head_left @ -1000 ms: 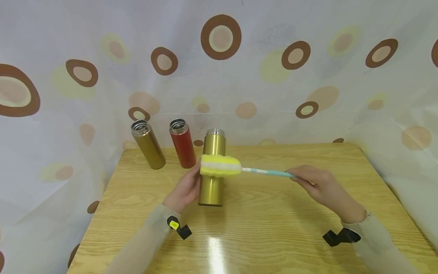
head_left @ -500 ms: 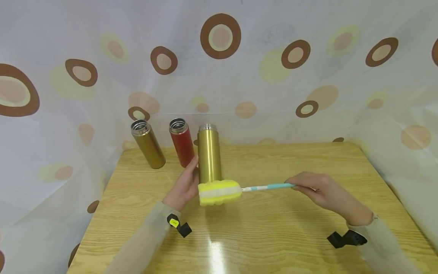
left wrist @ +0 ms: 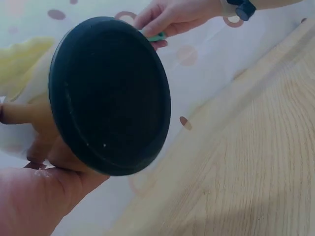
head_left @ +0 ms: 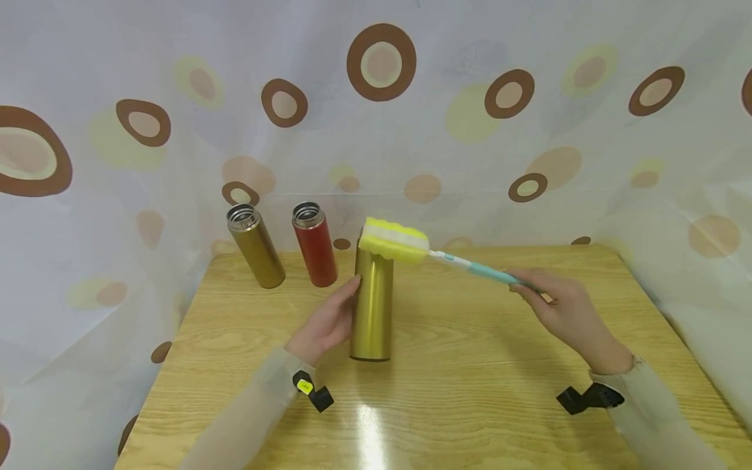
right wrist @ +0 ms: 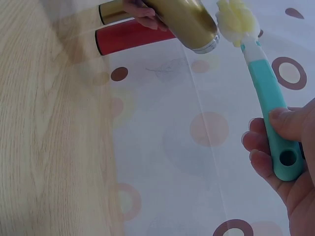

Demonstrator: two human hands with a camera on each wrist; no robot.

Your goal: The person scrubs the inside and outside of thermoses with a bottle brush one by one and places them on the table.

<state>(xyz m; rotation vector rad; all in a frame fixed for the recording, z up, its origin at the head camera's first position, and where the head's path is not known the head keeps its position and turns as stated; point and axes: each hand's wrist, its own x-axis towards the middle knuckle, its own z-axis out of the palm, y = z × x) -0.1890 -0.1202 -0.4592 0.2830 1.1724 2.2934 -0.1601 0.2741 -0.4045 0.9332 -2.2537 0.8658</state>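
My left hand [head_left: 329,323] grips a tall gold bottle [head_left: 371,307] from its left side, upright over the middle of the wooden table [head_left: 470,398]. In the left wrist view the bottle's black underside [left wrist: 110,96] shows in full, so it hangs clear of the table. My right hand [head_left: 558,310] pinches the teal handle [head_left: 482,271] of a bottle brush. Its yellow and white sponge head [head_left: 392,239] sits at the bottle's mouth and hides the rim. The right wrist view shows the sponge [right wrist: 236,19] just beside the bottle's steel rim [right wrist: 206,46].
A second gold bottle [head_left: 255,247] and a red bottle [head_left: 315,245] stand with open mouths at the table's back left. A white curtain with brown and yellow circles [head_left: 382,62] closes in the back and both sides.
The sponge head dropped from the bottle's middle to near its base, then rose to the bottle's mouth. My right hand lifted and moved back. The gold bottle shifted slightly right and lower.
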